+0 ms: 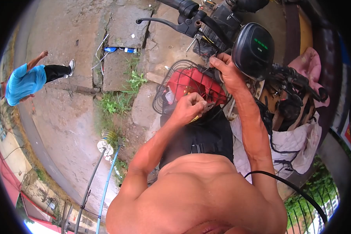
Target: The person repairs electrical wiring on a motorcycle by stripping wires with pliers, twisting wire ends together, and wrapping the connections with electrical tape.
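My left hand (188, 109) is closed around a small tool, its dark metal tip (210, 105) poking out past the fingertips and a bit of yellow showing below the hand. Beside it sits a wire basket (158, 95) holding a red cloth or bag (191, 80). Farther up, my right hand (227, 72) pinches with thumb and forefinger just under the handlebar of an electric bike; what lies between them is too small to name. Right next to that hand is the black display (252, 50) with green lights. Thin wires (206, 38) hang from the handlebar.
A black brake lever (160, 20) juts out to the left. Pink cloth (309, 70) and pale quilted cloth (300, 146) lie on the right, by dark bike parts. A person in a blue shirt (29, 82) walks on the pavement at left. Weeds (111, 102) grow between slabs.
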